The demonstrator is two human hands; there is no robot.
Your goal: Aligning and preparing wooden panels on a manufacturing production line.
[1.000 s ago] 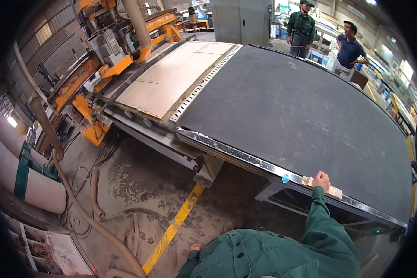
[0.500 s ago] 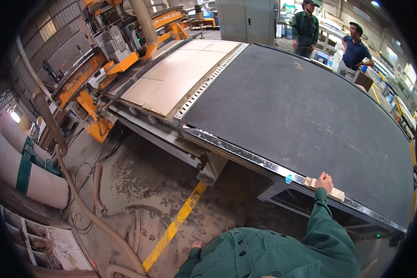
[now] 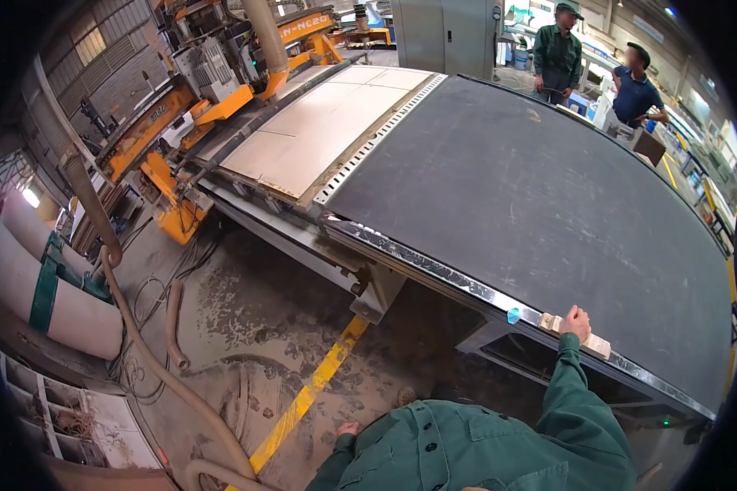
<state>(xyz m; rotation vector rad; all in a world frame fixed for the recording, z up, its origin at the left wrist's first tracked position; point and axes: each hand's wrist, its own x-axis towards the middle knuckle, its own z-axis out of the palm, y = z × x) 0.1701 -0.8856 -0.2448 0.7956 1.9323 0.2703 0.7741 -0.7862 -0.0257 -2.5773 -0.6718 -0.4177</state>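
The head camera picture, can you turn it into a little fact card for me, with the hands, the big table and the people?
Right hand: fingers curled at the pale wooden pieces on the table's near edge; grip hard to tell
Left hand: low beside the person's body; too small to tell if it holds anything
Big table: wide, dark top
Beyond its left end: slotted white strip, then pale board
Machine: orange and grey, upper left
Floor: yellow line
Other people: two, standing past the table's far side

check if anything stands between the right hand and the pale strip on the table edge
Nothing visible does: the right hand appears to rest directly on the pale strip, at the dark table's edge.
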